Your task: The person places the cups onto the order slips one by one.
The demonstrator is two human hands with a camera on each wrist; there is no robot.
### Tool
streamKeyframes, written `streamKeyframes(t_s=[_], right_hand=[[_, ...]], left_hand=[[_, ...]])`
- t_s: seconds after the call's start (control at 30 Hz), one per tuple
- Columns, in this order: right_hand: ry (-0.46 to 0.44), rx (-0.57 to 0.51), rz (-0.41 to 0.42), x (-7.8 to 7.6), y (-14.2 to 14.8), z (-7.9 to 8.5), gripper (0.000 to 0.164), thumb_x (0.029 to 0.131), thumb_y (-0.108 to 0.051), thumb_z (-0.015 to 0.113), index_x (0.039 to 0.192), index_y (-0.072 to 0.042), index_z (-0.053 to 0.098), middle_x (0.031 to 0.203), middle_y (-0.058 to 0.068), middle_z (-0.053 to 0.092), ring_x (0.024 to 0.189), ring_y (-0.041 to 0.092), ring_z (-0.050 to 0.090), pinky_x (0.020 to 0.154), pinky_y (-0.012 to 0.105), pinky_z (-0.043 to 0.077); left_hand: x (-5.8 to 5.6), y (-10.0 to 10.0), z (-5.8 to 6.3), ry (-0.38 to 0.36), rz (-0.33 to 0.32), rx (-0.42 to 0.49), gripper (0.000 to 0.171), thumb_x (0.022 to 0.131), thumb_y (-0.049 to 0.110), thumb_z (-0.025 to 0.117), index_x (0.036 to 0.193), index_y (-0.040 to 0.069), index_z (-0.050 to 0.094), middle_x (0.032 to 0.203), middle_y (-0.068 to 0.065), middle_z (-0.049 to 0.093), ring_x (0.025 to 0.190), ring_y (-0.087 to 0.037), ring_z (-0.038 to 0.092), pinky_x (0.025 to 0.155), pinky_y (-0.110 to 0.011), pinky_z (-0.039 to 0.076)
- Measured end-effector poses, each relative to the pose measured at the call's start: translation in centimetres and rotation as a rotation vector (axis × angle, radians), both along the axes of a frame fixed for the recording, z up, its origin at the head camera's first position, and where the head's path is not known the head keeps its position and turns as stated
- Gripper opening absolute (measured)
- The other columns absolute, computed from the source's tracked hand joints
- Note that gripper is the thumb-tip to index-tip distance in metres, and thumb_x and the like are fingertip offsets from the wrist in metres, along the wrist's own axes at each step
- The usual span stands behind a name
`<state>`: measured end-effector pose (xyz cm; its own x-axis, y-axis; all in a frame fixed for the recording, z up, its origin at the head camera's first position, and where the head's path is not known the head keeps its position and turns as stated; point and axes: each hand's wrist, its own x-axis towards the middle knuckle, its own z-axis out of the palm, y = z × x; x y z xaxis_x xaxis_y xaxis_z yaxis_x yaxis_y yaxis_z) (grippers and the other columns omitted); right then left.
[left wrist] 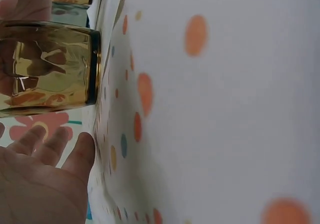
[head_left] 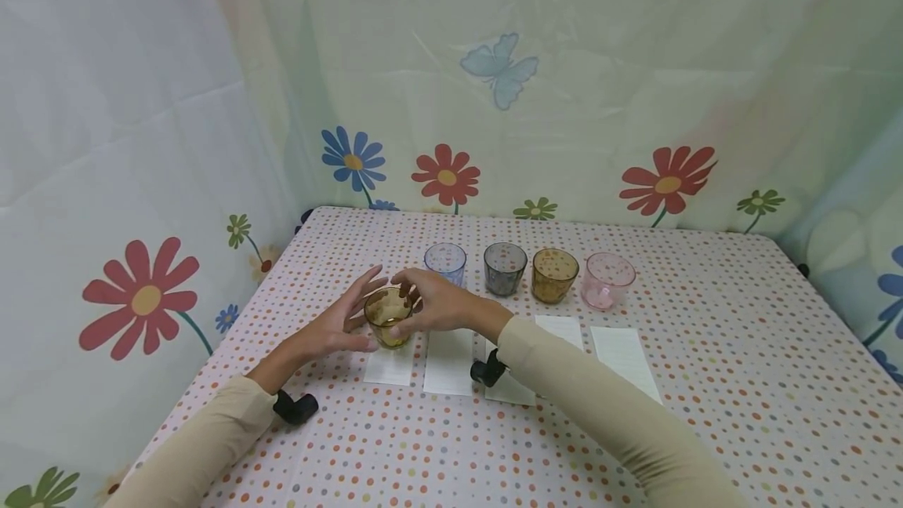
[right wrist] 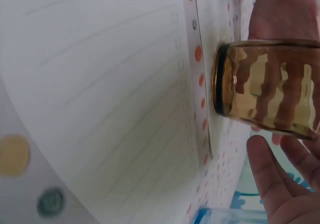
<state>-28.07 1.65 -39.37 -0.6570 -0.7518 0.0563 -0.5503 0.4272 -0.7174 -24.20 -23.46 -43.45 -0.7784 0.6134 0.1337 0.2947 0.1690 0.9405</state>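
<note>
An amber glass (head_left: 388, 312) stands upright at the left end of a row of paper sheets, its base close on the leftmost sheet (head_left: 389, 369). On its left side is my left hand (head_left: 339, 328), fingers spread and relaxed; in the left wrist view its fingertips (left wrist: 85, 146) show a gap to the glass (left wrist: 55, 67). My right hand (head_left: 444, 304) holds the glass from the right, fingers bent at the rim and thumb at the near side. Right fingers (right wrist: 265, 159) lie along the glass (right wrist: 270, 87) in the right wrist view.
Behind the sheets stand a blue glass (head_left: 446, 259), a grey glass (head_left: 504, 269), another amber glass (head_left: 554, 276) and a pink glass (head_left: 607, 281). More lined sheets (head_left: 449, 367) lie side by side on the dotted tablecloth (head_left: 395, 445). Printed curtains (head_left: 585, 100) hang behind and beside the table.
</note>
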Motion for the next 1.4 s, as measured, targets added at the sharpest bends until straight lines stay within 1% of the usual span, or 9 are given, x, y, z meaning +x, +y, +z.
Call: streamKeyframes(t_s=[0.13,0.3,0.43,0.57,0.83,0.97,1.07,1.2,1.4], right_hand=[[0.008,-0.04,0.015,-0.4,0.7,0.4,0.074,0.09,-0.033,0.079,0.147,-0.001,0.045,0.125,0.016,0.06,0.112,0.029,0.062,0.096,0.043,0.056],[0.135,-0.084,-0.033,-1.0,1.6,1.3,0.059,0.096,-0.031,0.071,0.141,0.002,0.052,0.119,0.015,0.064,0.111,0.029,0.063,0.094,0.045,0.057],[0.218,-0.093,-0.102,-1.5,2.2,1.8,0.053,0.097,-0.033,0.07,0.136,0.001,0.057,0.118,0.016,0.065,0.107,0.028,0.064,0.093,0.045,0.057],[0.25,-0.119,-0.141,-1.8,2.7,1.9,0.049,0.097,-0.031,0.069,0.133,0.0,0.059,0.115,0.014,0.066,0.104,0.027,0.064,0.09,0.046,0.057],[0.294,-0.177,-0.236,-2.7,3.3,2.0,0.044,0.095,-0.03,0.071,0.13,-0.003,0.062,0.118,0.013,0.067,0.106,0.031,0.062,0.087,0.045,0.056],[0.318,-0.124,-0.298,-3.3,3.7,2.2,0.05,0.094,-0.036,0.072,0.134,-0.007,0.061,0.13,0.011,0.062,0.12,0.03,0.056,0.098,0.046,0.051],[0.342,-0.054,-0.328,-3.8,4.0,2.0,0.057,0.093,-0.041,0.072,0.138,-0.009,0.059,0.139,0.009,0.058,0.131,0.027,0.046,0.108,0.05,0.044],[0.368,0.063,-0.345,-4.6,4.3,1.8,0.066,0.091,-0.047,0.07,0.144,-0.011,0.054,0.149,0.008,0.052,0.136,0.028,0.041,0.113,0.052,0.039],[0.303,0.247,-0.361,-5.4,4.8,1.3,0.08,0.09,-0.057,0.066,0.153,-0.012,0.044,0.16,0.011,0.04,0.15,0.032,0.029,0.12,0.055,0.028]], left_hand=[[-0.2,0.5,0.1,0.014,0.001,-0.002,0.108,0.084,0.008,0.074,0.165,0.025,0.004,0.169,-0.016,0.013,0.154,-0.042,0.013,0.116,-0.073,0.015],[-0.6,1.0,0.4,0.021,0.02,-0.005,0.103,0.084,0.012,0.075,0.164,0.015,0.011,0.166,-0.018,0.023,0.152,-0.042,0.02,0.117,-0.07,0.021],[-1.0,1.4,0.3,0.023,0.007,0.017,0.098,0.083,0.012,0.077,0.161,0.009,0.018,0.162,-0.02,0.03,0.149,-0.044,0.027,0.117,-0.066,0.025],[-1.3,1.8,0.0,0.055,-0.011,0.031,0.094,0.083,0.013,0.078,0.158,0.003,0.024,0.156,-0.028,0.035,0.143,-0.046,0.035,0.117,-0.063,0.028],[-1.5,2.5,0.0,0.047,0.005,0.056,0.082,0.082,0.009,0.081,0.152,0.005,0.038,0.149,-0.03,0.045,0.137,-0.037,0.048,0.115,-0.058,0.036],[-1.7,2.8,0.0,0.018,-0.002,0.101,0.08,0.082,0.006,0.082,0.148,-0.005,0.039,0.145,-0.034,0.045,0.137,-0.038,0.048,0.115,-0.055,0.037],[-1.7,2.9,-0.1,0.013,-0.005,0.113,0.077,0.081,0.005,0.082,0.146,-0.006,0.042,0.143,-0.034,0.047,0.136,-0.037,0.05,0.114,-0.057,0.037],[-1.7,3.0,-0.2,0.022,0.01,0.099,0.074,0.08,0.004,0.082,0.143,-0.007,0.045,0.141,-0.032,0.051,0.133,-0.036,0.052,0.112,-0.059,0.039],[-1.8,3.1,-0.2,0.027,0.018,0.099,0.07,0.079,0.004,0.082,0.14,-0.006,0.048,0.136,-0.031,0.054,0.126,-0.034,0.057,0.109,-0.058,0.043]])
